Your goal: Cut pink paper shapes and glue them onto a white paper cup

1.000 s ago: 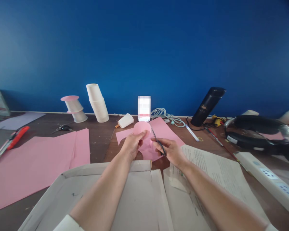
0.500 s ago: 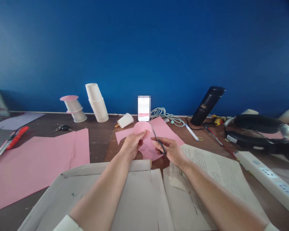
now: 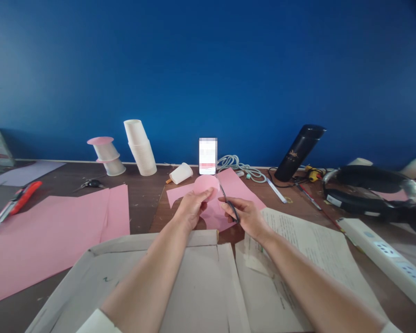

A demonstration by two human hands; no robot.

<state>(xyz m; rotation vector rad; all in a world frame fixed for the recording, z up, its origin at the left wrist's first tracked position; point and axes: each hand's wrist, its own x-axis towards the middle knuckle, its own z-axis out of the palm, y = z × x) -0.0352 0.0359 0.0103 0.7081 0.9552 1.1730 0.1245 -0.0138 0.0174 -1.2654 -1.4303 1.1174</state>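
My left hand (image 3: pixel 190 208) pinches a round pink paper piece (image 3: pixel 205 184) and holds it up above the table. My right hand (image 3: pixel 246 215) grips black-handled scissors (image 3: pixel 226 198), whose blades reach up to the right edge of that pink piece. Under both hands lies a cut pink sheet (image 3: pixel 229 192) on the brown table.
A large pink sheet (image 3: pixel 52 231) lies at left, with a red utility knife (image 3: pixel 15 203) and small scissors (image 3: pixel 90 185). White cup stacks (image 3: pixel 140 148), a fallen cup (image 3: pixel 180 174), a phone (image 3: pixel 207 156), cables, a black flask (image 3: pixel 298 151) and a power strip (image 3: pixel 384 259) line the back and right. A flattened carton (image 3: pixel 142 282) and printed papers (image 3: pixel 308 245) lie near me.
The scissors and my right hand have shifted slightly against the pink piece; otherwise the scene is the same.
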